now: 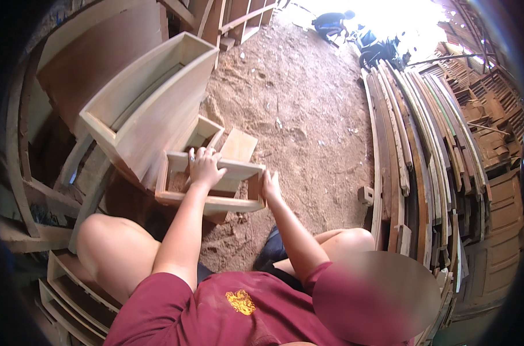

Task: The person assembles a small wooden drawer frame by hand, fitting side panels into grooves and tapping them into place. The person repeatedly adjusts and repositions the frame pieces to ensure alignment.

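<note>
A small open wooden drawer box point(233, 202) sits in front of me between my bent legs, its inside facing up. My left hand point(204, 167) lies over its far board, fingers bent across the top edge and thumb spread to the right. Against the box's right end, my right hand point(271, 187) grips the corner, some of its fingers hidden by the wood. Just beyond it lies a flat pale board point(239, 144), and another small wooden box point(207, 131) stands partly behind my left hand. Whether the drawer touches the sandy floor is hard to make out.
A tall drawer box point(158, 109) stands at the left, near large brown panels point(100, 52). More drawers point(77, 288) lie at lower left. Long planks point(412, 150) are stacked along the right, a small block point(366, 195) beside them. Far off, a person point(330, 24) crouches near a motorbike point(380, 49).
</note>
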A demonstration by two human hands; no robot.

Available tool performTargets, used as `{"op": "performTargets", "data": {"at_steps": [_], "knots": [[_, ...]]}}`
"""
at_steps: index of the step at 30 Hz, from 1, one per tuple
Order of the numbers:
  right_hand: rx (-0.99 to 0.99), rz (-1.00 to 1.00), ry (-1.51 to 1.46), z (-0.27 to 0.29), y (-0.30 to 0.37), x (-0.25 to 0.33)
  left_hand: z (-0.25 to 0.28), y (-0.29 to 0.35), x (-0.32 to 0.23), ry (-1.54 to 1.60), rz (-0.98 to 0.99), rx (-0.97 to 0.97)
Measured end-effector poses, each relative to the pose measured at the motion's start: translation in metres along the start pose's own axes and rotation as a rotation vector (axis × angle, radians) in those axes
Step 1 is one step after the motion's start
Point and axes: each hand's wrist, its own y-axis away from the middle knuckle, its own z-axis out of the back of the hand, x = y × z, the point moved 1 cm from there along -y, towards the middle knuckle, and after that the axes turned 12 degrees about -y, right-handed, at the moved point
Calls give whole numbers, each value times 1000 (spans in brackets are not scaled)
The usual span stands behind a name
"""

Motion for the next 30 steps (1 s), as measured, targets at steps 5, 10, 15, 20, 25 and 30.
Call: {"op": "performTargets", "data": {"at_steps": [5, 10, 15, 20, 25, 30], "knots": [[-81, 81, 34, 6, -15, -15, 5, -3, -9, 8, -6, 8], [52, -131, -164, 5, -35, -11, 6, -4, -5, 17, 13, -1], [123, -324, -522, -40, 18, 5, -9, 6, 42, -39, 73, -40], [31, -393, -885, 5, -33, -76, 3, -9, 0, 0, -16, -33], [63, -513, -743, -11, -5, -59, 2, 0, 8, -27, 21, -7], [160, -514, -807, -6, -5, -51, 1, 3, 0, -44, 26, -17]]}}
